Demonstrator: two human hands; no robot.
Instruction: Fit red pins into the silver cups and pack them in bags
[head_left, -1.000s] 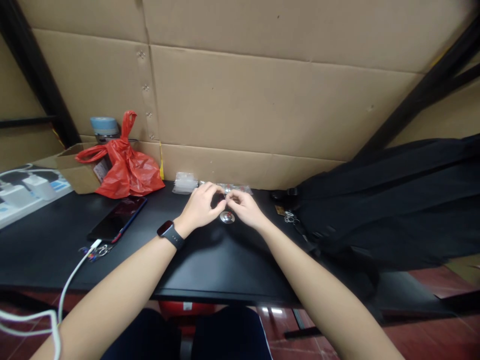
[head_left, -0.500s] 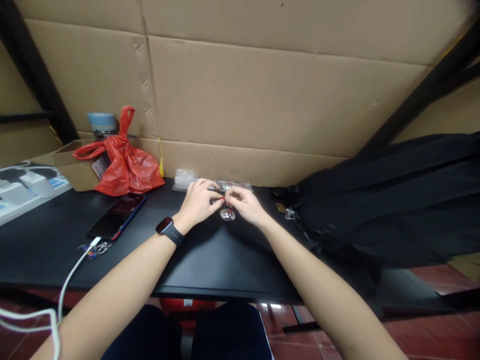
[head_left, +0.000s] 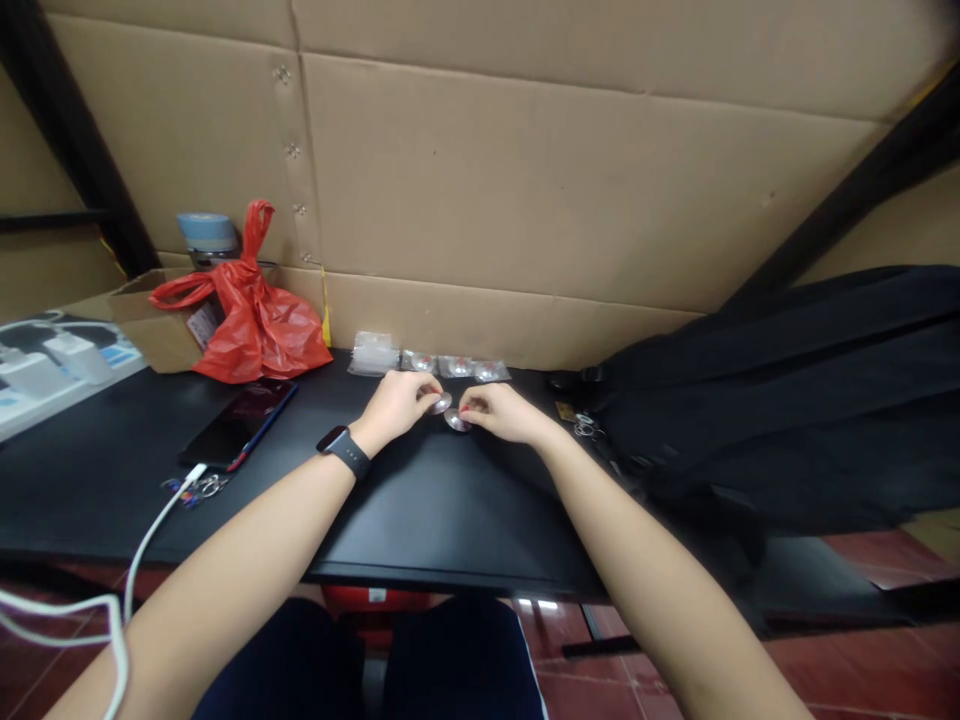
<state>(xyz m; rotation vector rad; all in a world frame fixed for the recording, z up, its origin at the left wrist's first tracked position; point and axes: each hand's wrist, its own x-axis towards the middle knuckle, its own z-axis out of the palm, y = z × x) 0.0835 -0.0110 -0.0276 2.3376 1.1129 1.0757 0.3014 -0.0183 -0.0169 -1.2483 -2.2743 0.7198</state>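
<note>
My left hand (head_left: 401, 402) pinches a finger cymbal (head_left: 442, 404), a small shiny metal disc, at the middle of the black table. Its fingers are closed. Just to the right, my right hand (head_left: 501, 412) has closed its fingertips on the red loop of a second finger cymbal (head_left: 454, 421). The two discs sit side by side, their rims very near each other; whether they touch I cannot tell. Behind my hands, several clear packets (head_left: 459, 367) with similar discs and red bits lie in a row along the cardboard wall.
To the left stand a red plastic bag (head_left: 262, 325), a cardboard box (head_left: 161, 340) and a power strip (head_left: 75, 395). A phone (head_left: 238, 425) on a white cable (head_left: 154, 520) lies nearer. At right are keys (head_left: 586, 424) and a black backpack (head_left: 780, 400).
My hands, close together over one disc before, have drawn slightly apart. A second disc now shows at my left fingers. The packets behind are less covered, and the view has shifted slightly.
</note>
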